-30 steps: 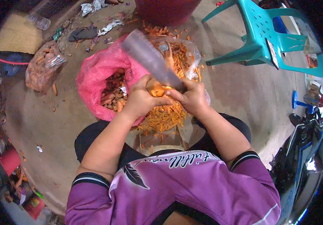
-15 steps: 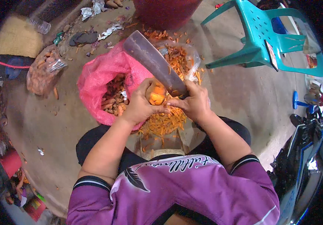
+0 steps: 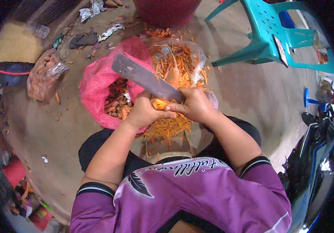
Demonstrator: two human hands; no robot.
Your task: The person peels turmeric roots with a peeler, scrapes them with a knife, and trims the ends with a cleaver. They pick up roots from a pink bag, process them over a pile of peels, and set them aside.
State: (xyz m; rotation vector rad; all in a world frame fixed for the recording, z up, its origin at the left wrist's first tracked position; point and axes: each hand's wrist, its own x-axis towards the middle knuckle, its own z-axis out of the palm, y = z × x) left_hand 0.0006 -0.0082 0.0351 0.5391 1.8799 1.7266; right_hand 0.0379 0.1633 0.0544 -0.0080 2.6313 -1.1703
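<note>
My left hand (image 3: pixel 145 108) is wrapped round a sweet potato (image 3: pixel 160 104) whose cut face shows bright orange. In my right hand (image 3: pixel 196 103) is a broad-bladed knife (image 3: pixel 141 75), its handle hidden in the fist. The blade slants up and left, its base against or just above the sweet potato. My right thumb reaches across towards the left thumb below the cut face. Beneath both hands lies a heap of orange strips (image 3: pixel 169 128). Beyond the blade, a pale tapered root (image 3: pixel 173 73) lies on a clear plastic bag (image 3: pixel 200 58) of orange pieces.
An open pink sack (image 3: pixel 93 91) of roots stands at the left. Farther left is a clear bag of roots (image 3: pixel 44 79). A dark red tub (image 3: pixel 167 13) stands ahead, a green plastic chair (image 3: pixel 262 39) to the right. A motorbike (image 3: pixel 318 155) is at the right edge.
The knife blade has swung left and lower, its base coming nearer the sweet potato. The pale tapered root behind it now shows. My right hand has shifted slightly left.
</note>
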